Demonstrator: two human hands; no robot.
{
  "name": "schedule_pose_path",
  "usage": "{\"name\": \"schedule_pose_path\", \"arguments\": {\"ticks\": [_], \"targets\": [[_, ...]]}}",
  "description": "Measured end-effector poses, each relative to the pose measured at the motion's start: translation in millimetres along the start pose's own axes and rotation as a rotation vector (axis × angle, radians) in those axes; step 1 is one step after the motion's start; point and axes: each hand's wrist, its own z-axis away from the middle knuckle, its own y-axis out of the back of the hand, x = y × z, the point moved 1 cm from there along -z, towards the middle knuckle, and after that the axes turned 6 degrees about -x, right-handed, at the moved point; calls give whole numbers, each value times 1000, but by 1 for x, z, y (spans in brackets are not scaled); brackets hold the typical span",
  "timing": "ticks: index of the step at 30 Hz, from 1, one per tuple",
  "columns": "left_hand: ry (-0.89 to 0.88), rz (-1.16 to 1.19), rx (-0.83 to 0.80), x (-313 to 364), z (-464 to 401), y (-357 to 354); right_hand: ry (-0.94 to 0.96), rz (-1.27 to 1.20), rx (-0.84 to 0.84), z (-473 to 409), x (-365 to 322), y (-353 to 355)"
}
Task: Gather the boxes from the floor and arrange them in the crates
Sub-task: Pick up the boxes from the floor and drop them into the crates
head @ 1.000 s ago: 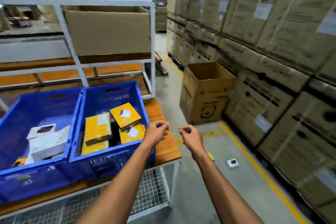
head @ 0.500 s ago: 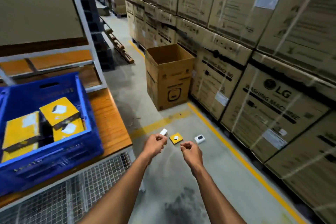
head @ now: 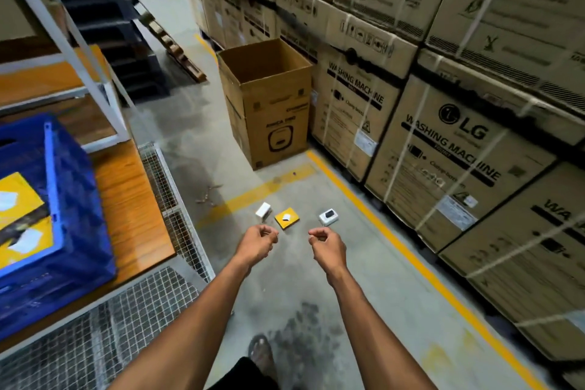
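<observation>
While three small boxes remain on the floor, treat the task as only partly complete. You see the white box (head: 263, 211), the yellow box (head: 287, 218) and the grey-white box (head: 328, 217) lying in a loose row on the concrete, each apart from its neighbour, just inside the yellow floor line (head: 408, 256). The white box stands on edge; the other two lie flat.

Your left hand (head: 257, 243) and your right hand (head: 325, 244) are extended in front of you, above and on the near side of the row. Both have loosely curled fingers and hold nothing; neither touches a box.

At the left edge, the blue crate (head: 68, 199) sits on the desk (head: 133, 199) and already contains yellow boxes (head: 19, 218) with white labels. Only part of this crate is in view, so its remaining capacity cannot be judged.

Judged from this layout, some of the gathering is done and at least three pickups are left. Expect to lower yourself to floor level, grip each box in turn, then carry it back to the crate. The tall open carton (head: 269, 104) behind the row is not a crate; leave it alone.
</observation>
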Motion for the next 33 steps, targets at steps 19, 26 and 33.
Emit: {"name": "schedule_pose_path", "arguments": {"ticks": [19,26,33], "targets": [[191,2,67,6,-279,39,-155,99,-103,-237,-47,-41],[243,-80,102,8,-346,30,-84,332,-198,-334,-37,-64],[243,-117,186,-53,-441,11,69,578,-329,-454,52,-119]]}}
